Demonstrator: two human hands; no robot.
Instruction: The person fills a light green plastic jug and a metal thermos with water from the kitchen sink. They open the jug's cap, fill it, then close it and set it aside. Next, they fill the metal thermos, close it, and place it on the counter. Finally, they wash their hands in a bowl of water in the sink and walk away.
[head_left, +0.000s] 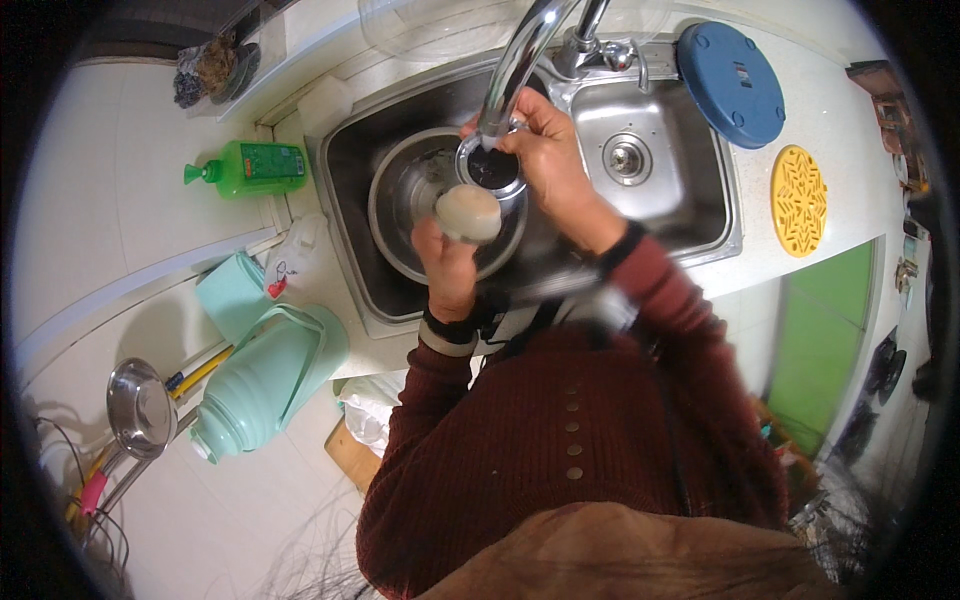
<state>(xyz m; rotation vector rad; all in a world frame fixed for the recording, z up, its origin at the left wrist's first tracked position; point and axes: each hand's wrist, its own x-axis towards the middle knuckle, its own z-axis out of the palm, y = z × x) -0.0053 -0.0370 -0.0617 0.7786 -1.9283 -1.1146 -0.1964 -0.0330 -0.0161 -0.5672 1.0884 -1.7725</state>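
Observation:
Over the large basin of a steel double sink, my right hand grips a round metal-rimmed container with a dark inside, right under the tip of the chrome faucet. My left hand holds a small pale rounded cup or lid, slightly blurred, just below the container in the picture. Beneath both hands a round steel bowl stands in the basin. Whether water is running cannot be told.
A green detergent bottle lies left of the sink. Nearer on that side are a mint-green thermos jug and a steel ladle. The smaller basin, a blue round lid-like object and a yellow openwork trivet are to the right.

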